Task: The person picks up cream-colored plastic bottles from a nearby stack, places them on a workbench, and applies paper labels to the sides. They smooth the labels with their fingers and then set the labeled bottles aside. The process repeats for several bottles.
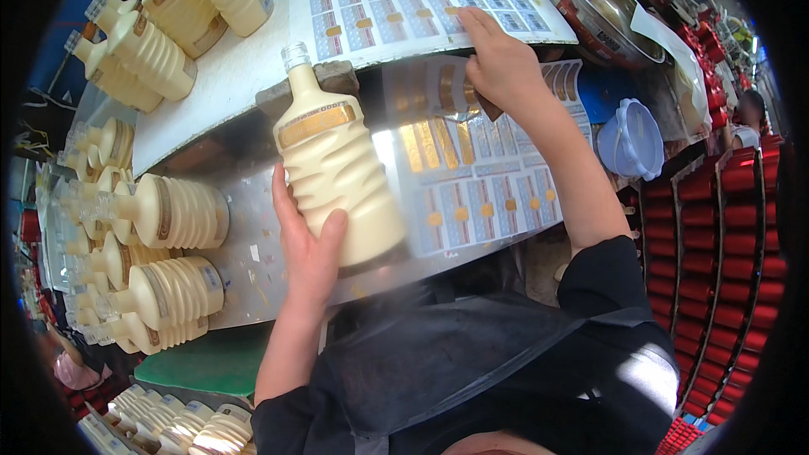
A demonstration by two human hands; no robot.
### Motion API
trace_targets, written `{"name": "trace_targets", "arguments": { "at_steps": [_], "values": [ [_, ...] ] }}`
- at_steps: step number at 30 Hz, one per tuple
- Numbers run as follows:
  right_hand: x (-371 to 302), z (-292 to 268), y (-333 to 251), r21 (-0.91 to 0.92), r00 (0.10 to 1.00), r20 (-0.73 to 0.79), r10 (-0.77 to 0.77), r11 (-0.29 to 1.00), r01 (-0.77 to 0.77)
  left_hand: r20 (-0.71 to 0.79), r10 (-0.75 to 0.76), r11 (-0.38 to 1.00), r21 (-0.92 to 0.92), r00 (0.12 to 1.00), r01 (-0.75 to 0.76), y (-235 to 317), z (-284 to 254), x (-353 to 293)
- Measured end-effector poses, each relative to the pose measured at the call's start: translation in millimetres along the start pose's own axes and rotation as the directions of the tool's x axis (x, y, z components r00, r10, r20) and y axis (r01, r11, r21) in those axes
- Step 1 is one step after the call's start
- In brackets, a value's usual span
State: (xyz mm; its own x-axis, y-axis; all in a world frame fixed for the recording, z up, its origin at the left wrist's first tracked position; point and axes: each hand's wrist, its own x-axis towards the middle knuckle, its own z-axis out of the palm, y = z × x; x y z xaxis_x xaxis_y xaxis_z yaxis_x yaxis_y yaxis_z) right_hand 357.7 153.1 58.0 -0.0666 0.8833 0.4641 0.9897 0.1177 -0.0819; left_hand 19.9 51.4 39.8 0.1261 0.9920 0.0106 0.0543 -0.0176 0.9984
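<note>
A cream-coloured glass bottle (341, 168) with wavy ribbed sides and a gold label leans over the metal worktable (253, 278). My left hand (308, 244) is wrapped round its lower part, thumb on the front. The clear neck lies by a grey block (337, 80). My right hand (506, 72) reaches to a decal sheet (379, 25) on the white board, its forefingers stretched onto a gold-and-blue decal. Tucked under its palm is a small brown flat piece (486, 106), mostly hidden. More decal sheets (484, 168), some with gold strips, lie below that hand.
Similar cream bottles (181, 211) lie stacked at the left; others (173, 4) lie on the white board (253, 67). A metal basin (590, 0) and a blue bucket (630, 139) are at the right. Racks of red pieces (708, 278) stand beyond. More bottles (181, 421) sit lower left.
</note>
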Motion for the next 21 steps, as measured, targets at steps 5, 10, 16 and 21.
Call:
{"name": "trace_targets", "arguments": {
  "at_steps": [5,10,16,21],
  "values": [
    [-0.5,8.5,-2.6,-0.1,0.99,0.012,-0.143,0.985,0.144,0.012,-0.029,0.998,-0.052,1.0,0.029,-2.8,-3.7,-7.8],
    [-1.8,-3.6,11.4,-0.162,0.961,-0.059,-0.269,0.953,0.257,0.038,-0.03,0.995,-0.093,0.999,0.034,-4.7,-6.1,-19.8],
    [-10.8,-45.4,-33.1,0.468,0.977,0.198,0.082,0.868,-0.168,0.03,-0.013,0.996,0.091,0.999,0.011,-14.9,-14.9,-29.7],
    [-44.8,-84.1,-116.5,0.545,0.917,0.018,-0.399,0.773,0.326,0.116,-0.007,0.997,0.08,0.993,-0.002,-17.8,-22.1,-35.4]
  ]
}}
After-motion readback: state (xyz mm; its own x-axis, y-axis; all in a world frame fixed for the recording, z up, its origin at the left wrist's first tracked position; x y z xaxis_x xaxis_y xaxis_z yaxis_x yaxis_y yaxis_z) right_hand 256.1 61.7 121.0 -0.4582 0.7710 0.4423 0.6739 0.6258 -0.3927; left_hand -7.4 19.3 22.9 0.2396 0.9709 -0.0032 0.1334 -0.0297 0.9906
